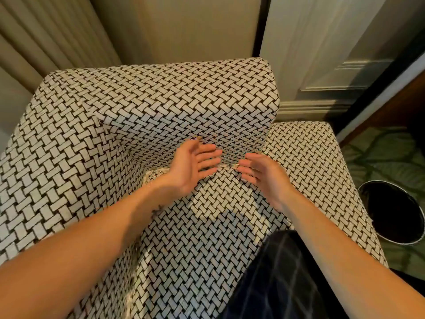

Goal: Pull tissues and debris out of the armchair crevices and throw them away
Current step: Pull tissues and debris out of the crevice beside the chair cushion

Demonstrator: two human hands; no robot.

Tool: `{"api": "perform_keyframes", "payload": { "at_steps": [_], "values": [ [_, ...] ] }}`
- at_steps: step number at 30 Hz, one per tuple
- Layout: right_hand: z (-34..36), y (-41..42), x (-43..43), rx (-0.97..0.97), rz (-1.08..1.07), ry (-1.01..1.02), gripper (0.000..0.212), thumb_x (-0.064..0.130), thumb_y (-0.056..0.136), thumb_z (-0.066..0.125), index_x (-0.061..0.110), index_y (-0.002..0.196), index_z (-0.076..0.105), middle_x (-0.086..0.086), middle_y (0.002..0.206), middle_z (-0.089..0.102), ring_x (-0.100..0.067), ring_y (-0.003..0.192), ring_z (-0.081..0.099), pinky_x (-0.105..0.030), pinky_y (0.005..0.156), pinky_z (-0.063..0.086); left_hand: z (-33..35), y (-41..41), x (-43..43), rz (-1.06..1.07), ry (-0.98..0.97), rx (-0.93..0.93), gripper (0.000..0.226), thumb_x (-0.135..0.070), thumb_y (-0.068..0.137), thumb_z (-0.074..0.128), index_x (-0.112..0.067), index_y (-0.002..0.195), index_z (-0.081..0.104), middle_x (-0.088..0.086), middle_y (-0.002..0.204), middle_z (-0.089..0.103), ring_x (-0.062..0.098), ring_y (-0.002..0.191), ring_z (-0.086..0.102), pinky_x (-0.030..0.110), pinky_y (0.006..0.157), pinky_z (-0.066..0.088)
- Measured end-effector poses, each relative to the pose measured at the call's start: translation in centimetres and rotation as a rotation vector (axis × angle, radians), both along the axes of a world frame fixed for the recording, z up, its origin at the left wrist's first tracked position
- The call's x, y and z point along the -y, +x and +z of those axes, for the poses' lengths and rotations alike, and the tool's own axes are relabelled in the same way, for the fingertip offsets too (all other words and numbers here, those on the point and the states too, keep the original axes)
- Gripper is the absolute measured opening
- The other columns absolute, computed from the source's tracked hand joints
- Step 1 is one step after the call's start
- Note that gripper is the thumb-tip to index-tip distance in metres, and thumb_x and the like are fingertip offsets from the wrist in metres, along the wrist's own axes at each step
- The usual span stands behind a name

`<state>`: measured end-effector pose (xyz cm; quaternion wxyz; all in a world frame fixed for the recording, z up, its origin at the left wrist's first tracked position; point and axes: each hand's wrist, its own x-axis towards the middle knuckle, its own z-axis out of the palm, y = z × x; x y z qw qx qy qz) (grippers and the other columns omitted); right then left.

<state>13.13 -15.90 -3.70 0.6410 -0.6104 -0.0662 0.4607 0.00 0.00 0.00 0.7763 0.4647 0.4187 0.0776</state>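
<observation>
An armchair (pixel 96 139) in a black-and-white woven pattern fills the view. My left hand (pixel 190 166) hovers over the back of the seat cushion, palm turned right, fingers spread, holding nothing. My right hand (pixel 259 171) faces it a short gap away, fingers apart and empty. Between the fingertips, a small pale scrap of debris (pixel 226 167) shows in the crevice where the seat meets the backrest. Another pale bit (pixel 158 172) peeks out at the left rear corner of the seat, partly behind my left wrist.
A round black waste bin (pixel 395 217) with a shiny rim stands on green patterned carpet to the right of the chair. Curtains hang behind at the left, and a panelled door is at the back right. My dark checked trouser leg (pixel 282 279) touches the seat front.
</observation>
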Motion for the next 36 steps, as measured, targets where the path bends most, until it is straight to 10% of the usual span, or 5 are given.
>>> {"api": "perform_keyframes", "payload": {
  "at_steps": [9,21,28,36],
  "values": [
    [-2.6,0.1,-0.2,0.231,0.113,-0.273,0.026,0.013,0.102,0.047,0.016,0.126,0.058,-0.006,0.101,0.072,-0.013,0.069,0.061,-0.025,0.053,0.044,-2.9,-0.3,0.4,0.096,-0.198,-0.057,0.055,-0.048,0.106,0.029,-0.010,0.130,0.061,0.013,0.122,0.073,0.032,0.118,0.066,0.051,0.108,0.046],
    [-3.7,-0.1,-1.3,0.464,0.333,-0.443,0.062,0.018,0.100,0.045,0.027,0.158,0.025,-0.008,0.079,0.075,-0.011,0.047,0.053,-0.023,0.046,0.044,-4.1,-0.4,0.6,0.103,-0.255,-0.045,0.058,-0.050,0.106,0.028,-0.010,0.134,0.059,0.015,0.121,0.073,0.033,0.118,0.066,0.053,0.108,0.046],
    [-3.8,0.9,-3.6,0.628,0.420,-0.598,0.019,0.024,0.097,0.049,0.012,0.109,0.058,-0.005,0.075,0.074,-0.019,0.057,0.072,-0.037,0.061,0.059,-5.0,-0.1,0.2,0.122,-0.291,-0.024,0.059,-0.051,0.105,0.029,-0.009,0.135,0.058,0.015,0.125,0.071,0.032,0.120,0.065,0.054,0.109,0.046],
    [-2.7,2.0,-5.8,0.522,0.576,-0.762,0.035,0.037,0.103,0.049,0.009,0.086,0.062,-0.004,0.066,0.066,-0.009,0.043,0.052,-0.024,0.054,0.047,-5.9,0.5,0.5,0.133,-0.318,-0.006,0.059,-0.050,0.105,0.031,-0.006,0.134,0.057,0.017,0.128,0.069,0.033,0.124,0.063,0.053,0.112,0.042]
  ]
}}
